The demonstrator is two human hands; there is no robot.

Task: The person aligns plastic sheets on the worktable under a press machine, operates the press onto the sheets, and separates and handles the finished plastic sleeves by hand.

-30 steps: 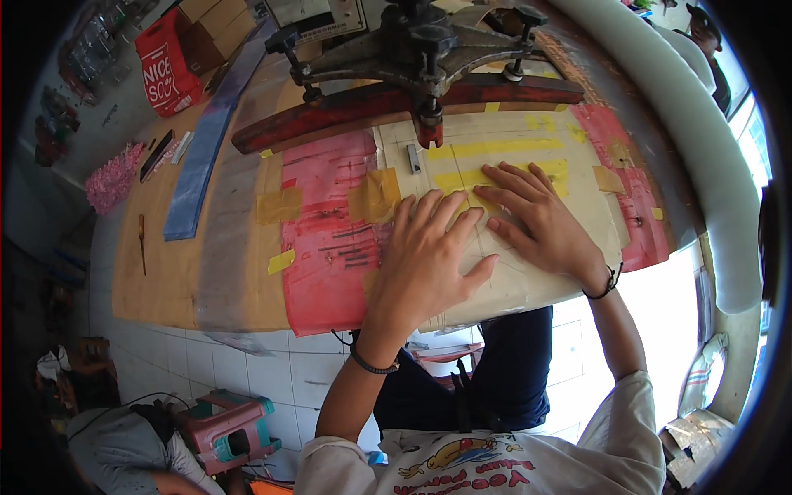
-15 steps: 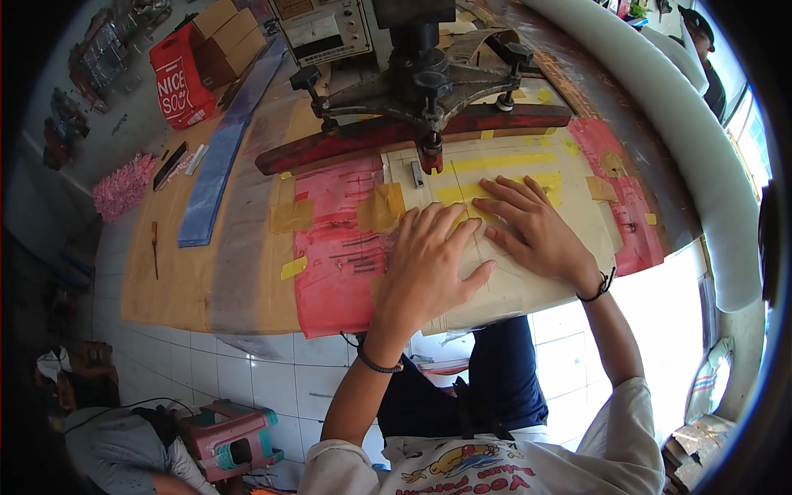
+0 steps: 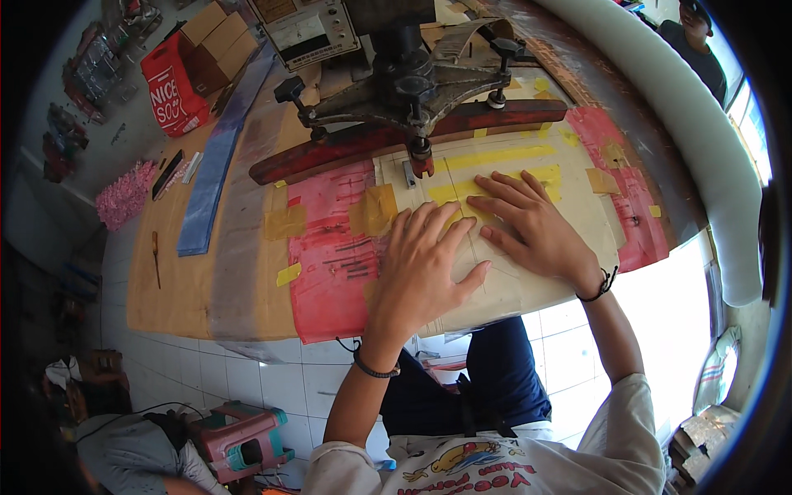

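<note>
Resting left hand [image 3: 422, 272] and right hand [image 3: 540, 238] on the cream sheet [image 3: 499, 289] with fingers [image 3: 497, 207] spread apart, near the red bar [image 3: 478, 120].

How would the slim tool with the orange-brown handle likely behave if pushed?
The slim tool might roll or swivel, since its handle looks rounded. Its straight, thin shaft suggests it would stay stiff, and its slender build suggests it is light.

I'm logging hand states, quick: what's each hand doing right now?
Left hand: open, palm down on the cream sheet, no object seen in its grip.
Right hand: open, palm down there too, none seen.
</note>
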